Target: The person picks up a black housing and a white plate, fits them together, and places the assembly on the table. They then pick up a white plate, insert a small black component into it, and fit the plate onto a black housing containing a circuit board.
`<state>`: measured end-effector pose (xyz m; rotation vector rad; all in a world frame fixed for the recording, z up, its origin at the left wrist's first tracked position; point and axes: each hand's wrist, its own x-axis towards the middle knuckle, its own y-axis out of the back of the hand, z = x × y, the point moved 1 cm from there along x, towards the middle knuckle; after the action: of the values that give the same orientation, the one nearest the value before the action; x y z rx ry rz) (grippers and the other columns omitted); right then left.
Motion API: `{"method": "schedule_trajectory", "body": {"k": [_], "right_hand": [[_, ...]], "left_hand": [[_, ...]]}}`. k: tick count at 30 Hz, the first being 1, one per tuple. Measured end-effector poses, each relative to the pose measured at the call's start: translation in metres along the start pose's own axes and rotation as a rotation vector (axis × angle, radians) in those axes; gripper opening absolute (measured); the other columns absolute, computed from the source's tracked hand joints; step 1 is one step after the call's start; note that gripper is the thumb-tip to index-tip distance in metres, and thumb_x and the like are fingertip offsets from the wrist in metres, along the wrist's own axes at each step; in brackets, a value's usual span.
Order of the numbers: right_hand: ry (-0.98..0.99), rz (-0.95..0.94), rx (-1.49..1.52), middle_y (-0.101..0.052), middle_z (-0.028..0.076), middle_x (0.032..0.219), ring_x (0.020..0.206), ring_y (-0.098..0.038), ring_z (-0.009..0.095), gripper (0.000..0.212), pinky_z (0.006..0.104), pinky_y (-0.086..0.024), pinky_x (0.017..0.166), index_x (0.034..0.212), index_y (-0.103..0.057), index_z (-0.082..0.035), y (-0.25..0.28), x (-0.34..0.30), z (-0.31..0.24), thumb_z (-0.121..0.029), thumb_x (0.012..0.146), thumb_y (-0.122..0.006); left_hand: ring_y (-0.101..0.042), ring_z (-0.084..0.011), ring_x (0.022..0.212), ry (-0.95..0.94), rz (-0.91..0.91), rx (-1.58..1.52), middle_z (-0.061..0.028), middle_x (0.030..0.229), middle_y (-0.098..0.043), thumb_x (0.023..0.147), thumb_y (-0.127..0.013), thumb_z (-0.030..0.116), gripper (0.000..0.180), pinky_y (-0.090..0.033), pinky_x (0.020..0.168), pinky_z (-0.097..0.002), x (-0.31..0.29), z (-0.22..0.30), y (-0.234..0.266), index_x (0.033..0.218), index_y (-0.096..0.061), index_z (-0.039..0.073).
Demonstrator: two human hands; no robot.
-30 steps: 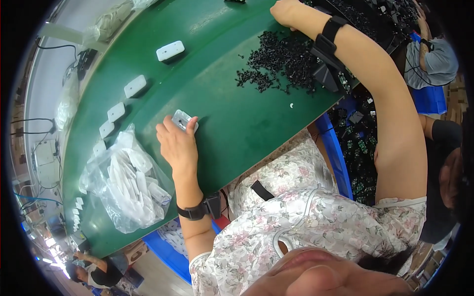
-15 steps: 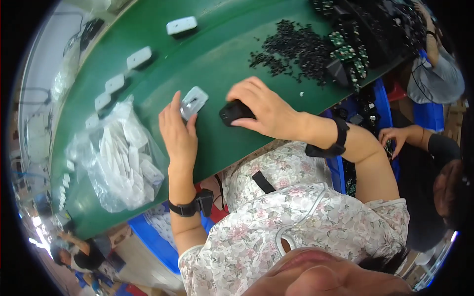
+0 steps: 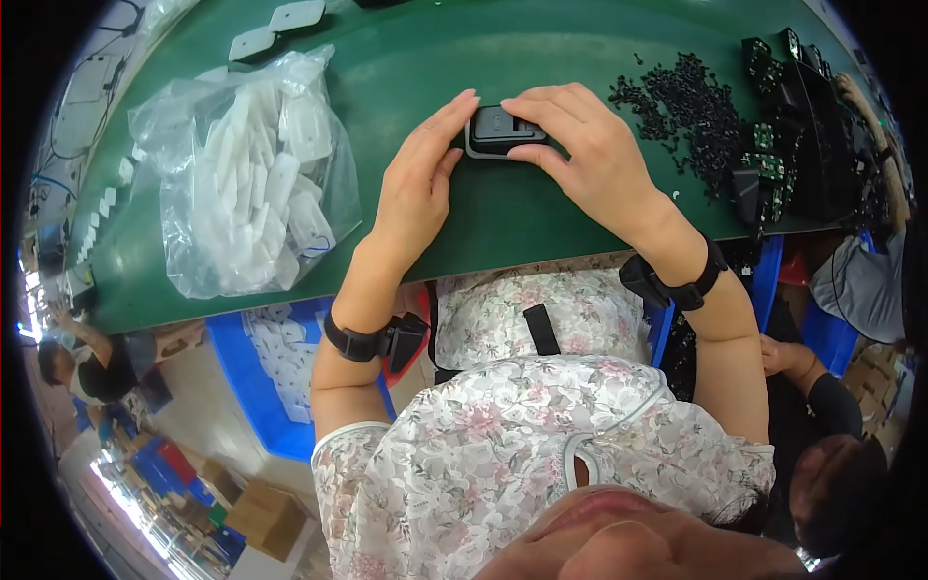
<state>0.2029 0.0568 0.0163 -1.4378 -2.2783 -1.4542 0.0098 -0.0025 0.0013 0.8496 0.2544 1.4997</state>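
Observation:
On the table, between my hands, a black rectangular plastic housing [image 3: 495, 123] sits in a pale, shallow cover, whose rim [image 3: 495, 155] shows along the near side. My right hand [image 3: 592, 143] grips the housing's right end, fingers on the far side and thumb on the near side. Beside the left end lies my left hand [image 3: 418, 184], its fingers stretched out and the fingertips at the housing's edge. My fingers hide part of the right end.
A clear plastic bag [image 3: 256, 184] of white covers lies on the left. White covers [image 3: 296, 15] stand at the far edge. Small black parts [image 3: 691, 111] form a pile at right, near green circuit boards [image 3: 768, 166]. A blue bin [image 3: 253, 387] stands below the table; a co-worker's hand [image 3: 781, 356] is at right.
The black housing in my right hand has come to rest in the pale cover. My hands have moved closer together, and the head view has turned, with the bag now appearing higher.

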Motion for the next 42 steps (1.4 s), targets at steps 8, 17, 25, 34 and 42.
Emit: {"method": "schedule_trajectory", "body": {"k": [8,17,25,34,42], "right_hand": [[0.001,-0.127,-0.069,-0.063,0.007,0.103,0.093,-0.059,0.026,0.039,0.0343,-0.051,0.078,0.108,-0.062,-0.005,-0.012,0.002,-0.002,-0.01,0.071,-0.073],[0.035,-0.152,-0.102,-0.063,0.009,0.101,0.088,-0.059,0.028,0.04,0.0341,-0.05,0.073,0.109,-0.064,-0.005,-0.012,0.003,-0.005,-0.013,0.071,-0.073],[-0.482,-0.364,0.507,-0.063,0.007,0.112,0.1,-0.058,0.013,0.033,0.0256,-0.05,0.08,0.119,-0.06,-0.004,0.001,0.033,0.028,-0.019,0.09,-0.065],[-0.505,-0.033,0.938,-0.059,0.008,0.112,0.104,-0.056,0.014,0.04,0.0268,-0.044,0.093,0.127,-0.051,-0.001,-0.006,0.013,-0.004,-0.012,0.09,-0.064],[-0.412,0.038,0.843,-0.061,0.007,0.109,0.1,-0.057,0.013,0.037,0.0264,-0.045,0.089,0.123,-0.055,0.0,0.004,0.021,-0.01,-0.01,0.089,-0.065]], "left_hand": [[-0.054,-0.0295,0.119,-0.048,-0.093,0.124,-0.0121,0.13,-0.057,0.078,-0.045,-0.01,0.049,-0.044,0.1,-0.0383,-0.003,-0.002,0.005,0.123,-0.058,0.004],[-0.053,-0.0253,0.121,-0.126,-0.203,0.427,-0.0098,0.135,-0.053,0.077,-0.063,0.007,0.058,-0.042,0.101,-0.0391,-0.005,0.012,0.01,0.133,-0.049,0.005],[-0.061,-0.0298,0.085,-0.032,0.038,0.269,-0.0117,0.093,-0.065,0.079,-0.07,0.017,0.035,-0.05,0.075,-0.0381,0.017,0.006,-0.001,0.106,-0.061,-0.003],[-0.062,-0.0107,0.074,0.523,0.05,-0.727,-0.0099,0.088,-0.068,0.096,-0.057,0.021,0.034,-0.05,0.063,-0.0222,0.001,0.029,-0.012,0.113,-0.059,-0.008],[-0.063,-0.0129,0.077,0.506,0.071,-0.762,-0.0094,0.088,-0.067,0.094,-0.058,0.021,0.033,-0.051,0.067,-0.0261,0.0,0.037,-0.011,0.113,-0.059,-0.006]]}}
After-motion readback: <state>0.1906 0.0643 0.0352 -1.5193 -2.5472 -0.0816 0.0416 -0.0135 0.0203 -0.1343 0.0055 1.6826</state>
